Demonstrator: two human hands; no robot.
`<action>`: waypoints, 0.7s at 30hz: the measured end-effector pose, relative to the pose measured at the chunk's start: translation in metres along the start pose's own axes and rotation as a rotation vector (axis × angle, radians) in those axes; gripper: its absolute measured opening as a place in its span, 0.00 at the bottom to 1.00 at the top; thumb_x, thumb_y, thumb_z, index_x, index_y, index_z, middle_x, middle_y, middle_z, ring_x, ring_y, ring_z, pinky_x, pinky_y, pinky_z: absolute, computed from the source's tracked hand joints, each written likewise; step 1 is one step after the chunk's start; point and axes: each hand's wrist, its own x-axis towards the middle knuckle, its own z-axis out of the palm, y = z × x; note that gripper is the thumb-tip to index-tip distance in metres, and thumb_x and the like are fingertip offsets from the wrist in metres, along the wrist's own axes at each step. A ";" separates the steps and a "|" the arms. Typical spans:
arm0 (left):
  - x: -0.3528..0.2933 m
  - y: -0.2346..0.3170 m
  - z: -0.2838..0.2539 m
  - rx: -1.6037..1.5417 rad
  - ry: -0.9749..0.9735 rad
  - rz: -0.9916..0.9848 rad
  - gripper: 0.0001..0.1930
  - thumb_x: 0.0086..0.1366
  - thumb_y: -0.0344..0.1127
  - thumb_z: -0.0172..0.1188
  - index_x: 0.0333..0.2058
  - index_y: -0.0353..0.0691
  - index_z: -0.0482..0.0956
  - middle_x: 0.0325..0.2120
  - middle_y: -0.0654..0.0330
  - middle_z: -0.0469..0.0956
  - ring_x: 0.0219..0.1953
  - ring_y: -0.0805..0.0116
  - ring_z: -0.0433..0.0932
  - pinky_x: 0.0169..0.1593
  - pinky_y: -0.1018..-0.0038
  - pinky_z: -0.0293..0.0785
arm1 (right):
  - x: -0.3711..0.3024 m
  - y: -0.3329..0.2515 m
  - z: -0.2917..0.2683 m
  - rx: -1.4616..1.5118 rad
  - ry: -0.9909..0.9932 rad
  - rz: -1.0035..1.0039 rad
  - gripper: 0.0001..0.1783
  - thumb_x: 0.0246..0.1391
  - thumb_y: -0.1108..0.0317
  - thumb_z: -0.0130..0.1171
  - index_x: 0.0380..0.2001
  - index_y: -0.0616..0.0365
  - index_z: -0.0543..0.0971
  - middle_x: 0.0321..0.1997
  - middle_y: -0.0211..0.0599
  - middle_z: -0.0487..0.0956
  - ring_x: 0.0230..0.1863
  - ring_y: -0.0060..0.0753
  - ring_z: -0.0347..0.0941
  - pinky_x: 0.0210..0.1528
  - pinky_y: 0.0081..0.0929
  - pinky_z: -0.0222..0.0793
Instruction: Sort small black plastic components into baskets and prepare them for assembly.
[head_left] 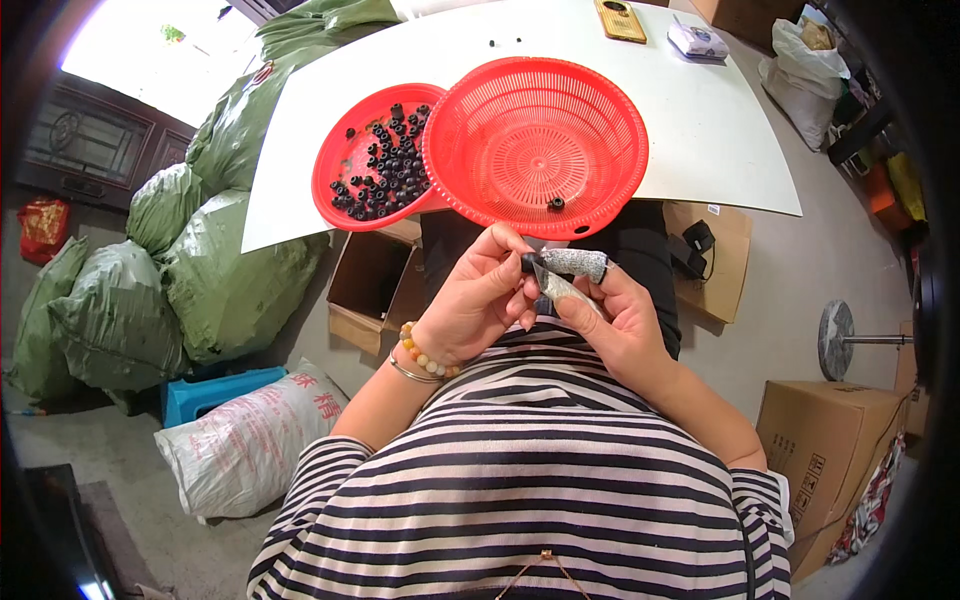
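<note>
Above my lap, my left hand (pixel 483 285) pinches a small black ring-like part (pixel 529 262) between thumb and fingertips. My right hand (pixel 630 325) meets it from the right, its fingers closed in a pinch. Grey textured wrapping (pixel 575 263) covers its index finger, and pale wrapping (pixel 568 292) covers the thumb. Something thin and dark shows between those wrapped tips, too small to name. Just beyond my hands stands a red plastic colander (pixel 540 100) with one black part (pixel 556 203) in it. Left of it, a shallow red basin (pixel 330 170) holds several similar black parts (pixel 395 165).
The white table (pixel 690 140) carries a yellow phone-like object (pixel 621 20) and a white-purple packet (pixel 698 42). Under its edge are open cardboard boxes (pixel 715 260). Green sacks (pixel 240 270) and a white sack (pixel 255 440) crowd the left; a carton (pixel 825 450) is at right.
</note>
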 end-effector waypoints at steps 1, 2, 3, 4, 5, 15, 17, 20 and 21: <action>0.000 0.000 0.000 -0.001 -0.001 0.002 0.06 0.63 0.35 0.48 0.37 0.42 0.65 0.22 0.63 0.68 0.18 0.81 0.64 0.21 0.84 0.65 | 0.000 -0.001 0.000 -0.002 -0.008 0.000 0.17 0.53 0.70 0.52 0.46 0.64 0.67 0.39 0.32 0.74 0.41 0.16 0.67 0.44 0.16 0.62; 0.000 0.000 0.000 -0.003 -0.003 0.004 0.06 0.62 0.34 0.48 0.37 0.42 0.65 0.22 0.63 0.68 0.18 0.81 0.64 0.21 0.83 0.66 | 0.000 -0.003 0.000 -0.004 -0.016 -0.001 0.17 0.53 0.70 0.52 0.46 0.64 0.67 0.39 0.32 0.74 0.40 0.17 0.67 0.44 0.16 0.62; 0.000 0.000 0.000 -0.004 -0.003 0.006 0.06 0.62 0.34 0.48 0.37 0.42 0.65 0.22 0.63 0.68 0.19 0.81 0.64 0.22 0.83 0.66 | 0.000 -0.003 0.000 -0.004 -0.012 0.001 0.17 0.53 0.70 0.51 0.46 0.64 0.66 0.39 0.33 0.74 0.40 0.17 0.68 0.44 0.16 0.62; 0.000 0.000 0.000 0.002 -0.009 0.008 0.06 0.62 0.34 0.48 0.37 0.42 0.65 0.22 0.63 0.68 0.19 0.81 0.64 0.22 0.83 0.66 | 0.000 -0.004 0.001 -0.004 -0.009 0.002 0.17 0.53 0.70 0.51 0.46 0.64 0.66 0.39 0.33 0.74 0.40 0.17 0.68 0.44 0.17 0.62; 0.000 0.000 0.000 0.008 -0.014 0.010 0.05 0.62 0.33 0.48 0.37 0.42 0.65 0.22 0.62 0.68 0.19 0.81 0.65 0.22 0.82 0.67 | -0.001 -0.004 0.001 -0.005 -0.005 0.004 0.17 0.53 0.70 0.51 0.46 0.64 0.66 0.39 0.33 0.74 0.40 0.17 0.68 0.44 0.17 0.62; -0.001 0.000 0.002 0.092 0.003 0.065 0.06 0.61 0.32 0.50 0.36 0.40 0.66 0.23 0.63 0.69 0.19 0.80 0.66 0.23 0.80 0.72 | 0.000 -0.004 0.002 0.017 -0.025 -0.014 0.16 0.54 0.71 0.50 0.46 0.64 0.66 0.38 0.34 0.74 0.39 0.19 0.69 0.44 0.18 0.63; -0.001 0.000 -0.001 0.068 -0.029 0.067 0.05 0.62 0.30 0.49 0.37 0.40 0.66 0.24 0.60 0.71 0.22 0.79 0.70 0.28 0.78 0.74 | 0.001 -0.002 0.003 0.014 -0.007 -0.029 0.16 0.54 0.71 0.50 0.45 0.65 0.67 0.38 0.34 0.75 0.39 0.19 0.69 0.45 0.18 0.63; -0.001 0.001 -0.003 0.070 -0.041 0.073 0.05 0.61 0.29 0.49 0.37 0.39 0.67 0.25 0.59 0.71 0.23 0.78 0.71 0.30 0.77 0.75 | 0.001 -0.003 0.003 0.078 -0.032 -0.014 0.15 0.54 0.71 0.49 0.45 0.65 0.67 0.38 0.34 0.75 0.40 0.20 0.69 0.45 0.19 0.63; -0.001 0.001 -0.003 0.077 -0.040 0.075 0.05 0.61 0.28 0.49 0.36 0.39 0.67 0.25 0.59 0.71 0.23 0.78 0.72 0.31 0.77 0.75 | 0.001 -0.003 0.003 0.081 -0.034 -0.008 0.15 0.54 0.72 0.49 0.45 0.65 0.67 0.38 0.34 0.75 0.40 0.20 0.69 0.45 0.19 0.64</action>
